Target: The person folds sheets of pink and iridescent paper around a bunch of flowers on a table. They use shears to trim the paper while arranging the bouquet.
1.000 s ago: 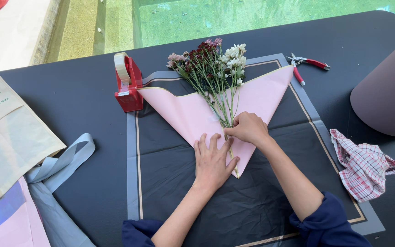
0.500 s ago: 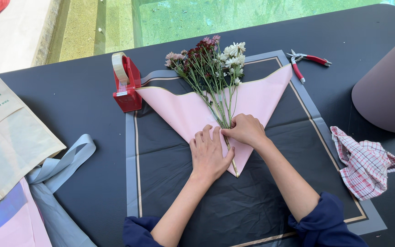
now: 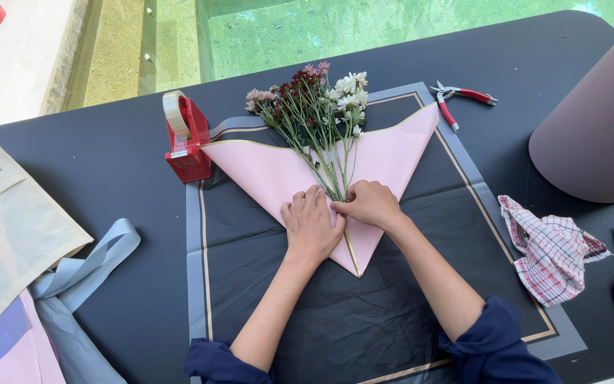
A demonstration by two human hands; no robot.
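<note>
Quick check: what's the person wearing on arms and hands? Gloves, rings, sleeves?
Both hands, left and right, are bare: no gloves, and no rings or watch can be seen. Forearms are uncovered. Dark navy sleeves are pushed up and bunched near the elbows on both arms.

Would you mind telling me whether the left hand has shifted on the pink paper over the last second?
Yes. The left hand has slid up the pink wrapping paper, toward the flower stems and the red tape dispenser.

**One printed bag, left of the tape dispenser**

A flat cream cloth tote bag point(image 3: 8, 227) with small green printed lettering lies well left of the red tape dispenser point(image 3: 186, 139), partly cut off by the picture edge.
</note>
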